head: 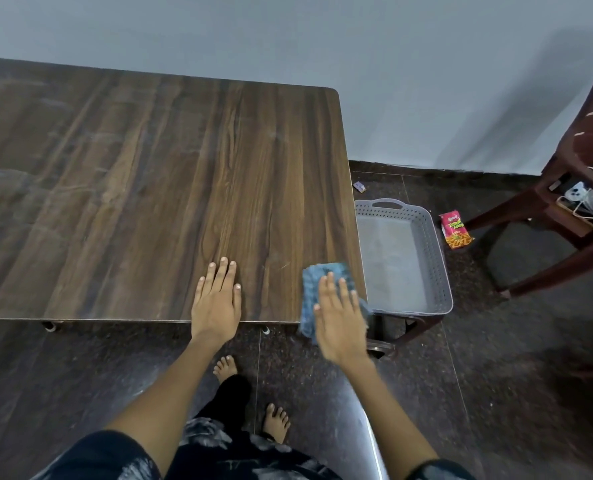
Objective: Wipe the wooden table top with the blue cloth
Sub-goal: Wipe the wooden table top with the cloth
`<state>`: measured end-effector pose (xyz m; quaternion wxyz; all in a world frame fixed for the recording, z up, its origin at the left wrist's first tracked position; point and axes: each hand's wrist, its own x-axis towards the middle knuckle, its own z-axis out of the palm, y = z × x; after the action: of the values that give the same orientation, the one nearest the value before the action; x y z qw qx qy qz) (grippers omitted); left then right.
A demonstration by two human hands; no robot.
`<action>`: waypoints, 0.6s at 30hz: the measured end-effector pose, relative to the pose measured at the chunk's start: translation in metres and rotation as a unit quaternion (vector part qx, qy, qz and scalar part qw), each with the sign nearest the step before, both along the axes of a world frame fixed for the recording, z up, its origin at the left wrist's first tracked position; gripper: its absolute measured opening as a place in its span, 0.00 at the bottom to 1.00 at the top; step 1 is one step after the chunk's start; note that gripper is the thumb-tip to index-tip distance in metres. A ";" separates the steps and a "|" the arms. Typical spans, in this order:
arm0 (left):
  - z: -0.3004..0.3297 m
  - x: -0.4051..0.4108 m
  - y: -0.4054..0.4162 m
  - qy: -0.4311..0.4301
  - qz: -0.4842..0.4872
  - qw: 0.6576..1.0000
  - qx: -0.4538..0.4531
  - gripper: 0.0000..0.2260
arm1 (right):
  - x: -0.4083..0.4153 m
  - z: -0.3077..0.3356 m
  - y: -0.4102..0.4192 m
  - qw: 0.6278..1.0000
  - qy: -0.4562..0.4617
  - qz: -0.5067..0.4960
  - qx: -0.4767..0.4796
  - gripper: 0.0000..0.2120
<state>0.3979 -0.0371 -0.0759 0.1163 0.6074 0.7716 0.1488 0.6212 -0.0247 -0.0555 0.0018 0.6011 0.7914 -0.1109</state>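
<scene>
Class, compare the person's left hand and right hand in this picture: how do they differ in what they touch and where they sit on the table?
The left hand lies flat on the bare wooden table top; the right hand presses on the blue cloth. The left hand sits further in from the corner; the right hand is at the table's near right corner, where part of the cloth hangs over the edge. Both have straight fingers, palm down.

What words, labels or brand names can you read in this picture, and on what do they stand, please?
Red snack packet on the floor: it bears printed yellow lettering, too blurred to read.
Small scrap on the floor by the table corner: too small to tell.
Nothing else carries readable text.
</scene>
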 end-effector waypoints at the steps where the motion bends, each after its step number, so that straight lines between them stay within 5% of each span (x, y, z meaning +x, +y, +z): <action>1: 0.000 0.000 0.000 -0.001 -0.002 1.000 0.004 0.21 | -0.018 0.001 -0.005 1.000 0.011 0.028 0.000 0.28; 4: 0.001 -0.002 0.000 -0.013 -0.005 1.000 0.005 0.22 | -0.071 0.000 -0.021 0.994 0.005 0.105 -0.004 0.26; 18: 0.015 -0.118 0.077 -0.027 0.085 0.995 0.039 0.12 | -0.233 0.002 0.069 0.992 0.038 0.118 0.004 0.27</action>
<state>0.2803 0.0403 -0.0614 0.1004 0.5396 0.8104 0.2049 0.3884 0.0438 -0.0538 -0.0179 0.4991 0.8566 -0.1293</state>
